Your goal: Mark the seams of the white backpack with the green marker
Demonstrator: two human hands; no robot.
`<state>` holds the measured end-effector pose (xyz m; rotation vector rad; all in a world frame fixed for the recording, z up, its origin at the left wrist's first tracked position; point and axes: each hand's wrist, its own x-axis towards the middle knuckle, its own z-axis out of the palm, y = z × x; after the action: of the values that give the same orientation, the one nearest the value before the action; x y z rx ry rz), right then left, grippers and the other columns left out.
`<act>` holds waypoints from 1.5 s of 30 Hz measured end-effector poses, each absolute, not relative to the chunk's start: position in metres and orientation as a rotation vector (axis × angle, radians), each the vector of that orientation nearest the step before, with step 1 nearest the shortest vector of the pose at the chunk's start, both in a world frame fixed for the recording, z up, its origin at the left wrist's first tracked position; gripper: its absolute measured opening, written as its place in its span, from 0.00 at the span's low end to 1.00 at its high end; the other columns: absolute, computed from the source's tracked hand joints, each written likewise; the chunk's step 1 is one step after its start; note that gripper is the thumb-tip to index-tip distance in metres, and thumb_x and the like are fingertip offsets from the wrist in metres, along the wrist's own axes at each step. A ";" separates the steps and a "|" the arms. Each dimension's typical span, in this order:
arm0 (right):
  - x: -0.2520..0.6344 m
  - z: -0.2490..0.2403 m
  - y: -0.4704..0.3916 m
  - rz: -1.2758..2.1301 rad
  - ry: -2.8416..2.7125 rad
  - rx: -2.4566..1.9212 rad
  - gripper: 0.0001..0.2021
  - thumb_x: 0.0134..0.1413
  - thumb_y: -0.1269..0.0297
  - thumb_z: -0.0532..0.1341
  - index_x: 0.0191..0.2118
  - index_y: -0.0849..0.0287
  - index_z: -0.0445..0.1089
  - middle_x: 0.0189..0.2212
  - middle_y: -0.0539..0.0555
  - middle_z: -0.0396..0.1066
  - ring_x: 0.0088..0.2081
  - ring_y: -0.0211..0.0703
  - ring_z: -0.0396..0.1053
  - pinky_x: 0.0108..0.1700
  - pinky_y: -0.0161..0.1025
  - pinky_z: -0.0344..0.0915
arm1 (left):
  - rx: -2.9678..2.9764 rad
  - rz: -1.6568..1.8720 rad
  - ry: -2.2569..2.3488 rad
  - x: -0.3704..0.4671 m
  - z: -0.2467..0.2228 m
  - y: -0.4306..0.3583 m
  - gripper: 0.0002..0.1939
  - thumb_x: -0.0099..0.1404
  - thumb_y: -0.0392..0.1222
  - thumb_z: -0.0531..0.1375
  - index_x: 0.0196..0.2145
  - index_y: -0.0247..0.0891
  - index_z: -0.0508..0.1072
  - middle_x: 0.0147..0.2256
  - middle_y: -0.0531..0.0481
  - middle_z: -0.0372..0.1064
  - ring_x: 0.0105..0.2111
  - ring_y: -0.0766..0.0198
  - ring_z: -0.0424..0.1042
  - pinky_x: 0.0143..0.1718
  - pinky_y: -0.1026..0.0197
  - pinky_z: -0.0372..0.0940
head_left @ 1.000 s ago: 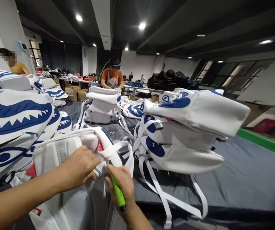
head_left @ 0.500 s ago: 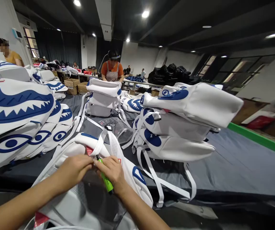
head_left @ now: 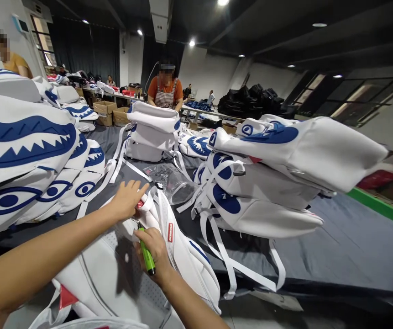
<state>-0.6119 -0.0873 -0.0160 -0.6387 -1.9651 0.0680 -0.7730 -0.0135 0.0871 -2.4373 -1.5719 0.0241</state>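
A white backpack with blue trim lies in front of me, its perforated back panel and straps toward me. My left hand rests at its top by the red tag, fingers stretched and apart, holding nothing I can see. Lower and to the right, my right hand is closed around a green marker pen with dark ends. The pen's upper end points at the backpack's top edge. A shoulder strap with a red label runs beside my right hand.
White backpacks with blue shark prints are piled on the left. Another stack stands at right, straps hanging over the table edge. Behind are a middle stack, a clear plastic bag and a co-worker in a checked apron.
My left hand has opened, moving up and away from my right hand. My right hand has moved slightly down with the green marker pen. The view has shifted a little.
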 end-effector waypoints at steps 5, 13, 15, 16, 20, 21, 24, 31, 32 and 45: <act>-0.602 -0.017 -0.091 0.236 -2.020 -0.634 0.18 0.66 0.57 0.56 0.57 0.57 0.67 0.35 0.57 0.71 0.35 0.48 0.68 0.36 0.44 0.68 | -2.535 0.168 -1.287 -0.774 0.078 -0.019 0.66 0.48 0.56 0.75 0.73 0.40 0.41 0.72 0.29 0.40 0.70 0.33 0.44 0.66 0.29 0.45; -0.593 -0.021 -0.089 0.379 -1.981 -0.645 0.19 0.66 0.61 0.57 0.61 0.55 0.66 0.41 0.60 0.74 0.42 0.50 0.73 0.43 0.49 0.72 | -2.496 0.249 -1.322 -0.766 0.068 -0.010 0.55 0.59 0.56 0.68 0.73 0.38 0.43 0.71 0.30 0.45 0.68 0.38 0.51 0.63 0.37 0.53; -0.589 -0.023 -0.084 0.413 -1.964 -0.650 0.19 0.66 0.64 0.58 0.60 0.53 0.66 0.43 0.59 0.76 0.43 0.50 0.75 0.44 0.49 0.73 | -2.485 0.193 -1.292 -0.767 0.066 -0.011 0.50 0.62 0.54 0.66 0.72 0.36 0.45 0.69 0.30 0.49 0.66 0.39 0.54 0.62 0.38 0.55; -0.587 -0.023 -0.083 0.425 -1.956 -0.663 0.18 0.66 0.64 0.58 0.60 0.53 0.66 0.43 0.59 0.77 0.44 0.49 0.75 0.45 0.49 0.74 | -2.480 0.173 -1.284 -0.768 0.065 -0.011 0.48 0.63 0.53 0.65 0.72 0.35 0.46 0.69 0.31 0.50 0.65 0.39 0.54 0.61 0.39 0.55; -0.584 -0.025 -0.082 0.474 -1.890 -0.825 0.20 0.65 0.64 0.60 0.60 0.54 0.62 0.44 0.58 0.79 0.45 0.49 0.78 0.47 0.48 0.75 | -2.510 0.159 -1.322 -0.769 0.064 -0.009 0.47 0.63 0.50 0.65 0.71 0.37 0.46 0.70 0.34 0.48 0.66 0.40 0.52 0.63 0.40 0.51; -0.584 -0.024 -0.082 0.475 -1.863 -0.891 0.19 0.64 0.63 0.60 0.60 0.54 0.62 0.43 0.58 0.79 0.43 0.48 0.79 0.45 0.46 0.76 | -2.529 0.157 -1.339 -0.769 0.064 -0.008 0.47 0.63 0.50 0.65 0.71 0.38 0.46 0.70 0.34 0.48 0.66 0.41 0.52 0.64 0.41 0.50; -0.580 -0.010 -0.079 0.448 -1.904 -1.048 0.13 0.63 0.62 0.61 0.52 0.54 0.68 0.41 0.56 0.80 0.39 0.47 0.80 0.42 0.44 0.75 | -2.566 0.138 -1.382 -0.768 0.065 -0.006 0.47 0.62 0.50 0.66 0.71 0.40 0.48 0.70 0.35 0.47 0.66 0.41 0.52 0.64 0.43 0.49; -0.581 0.035 -0.056 0.716 -2.235 -1.104 0.11 0.63 0.60 0.61 0.46 0.56 0.77 0.42 0.55 0.81 0.44 0.49 0.78 0.49 0.49 0.71 | -2.511 0.134 -1.454 -0.763 0.057 -0.003 0.42 0.65 0.47 0.63 0.71 0.42 0.48 0.71 0.37 0.45 0.67 0.42 0.51 0.65 0.42 0.48; -0.582 0.037 -0.053 0.723 -2.277 -1.142 0.11 0.63 0.62 0.61 0.45 0.56 0.78 0.40 0.55 0.81 0.42 0.49 0.78 0.47 0.48 0.71 | -2.502 0.145 -1.461 -0.762 0.056 -0.002 0.42 0.65 0.47 0.63 0.71 0.42 0.49 0.71 0.37 0.45 0.67 0.42 0.51 0.65 0.42 0.48; -0.569 0.023 -0.054 0.474 -2.400 -1.181 0.11 0.63 0.64 0.60 0.49 0.56 0.74 0.42 0.57 0.79 0.43 0.51 0.74 0.49 0.52 0.65 | -2.560 0.220 -1.514 -0.759 0.058 0.007 0.43 0.63 0.43 0.64 0.70 0.39 0.50 0.72 0.38 0.43 0.67 0.42 0.51 0.66 0.42 0.47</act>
<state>-0.5685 -0.0536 0.0226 -1.1808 -2.3998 0.4737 -0.7587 0.0071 0.0583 -2.5595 -1.5137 0.2196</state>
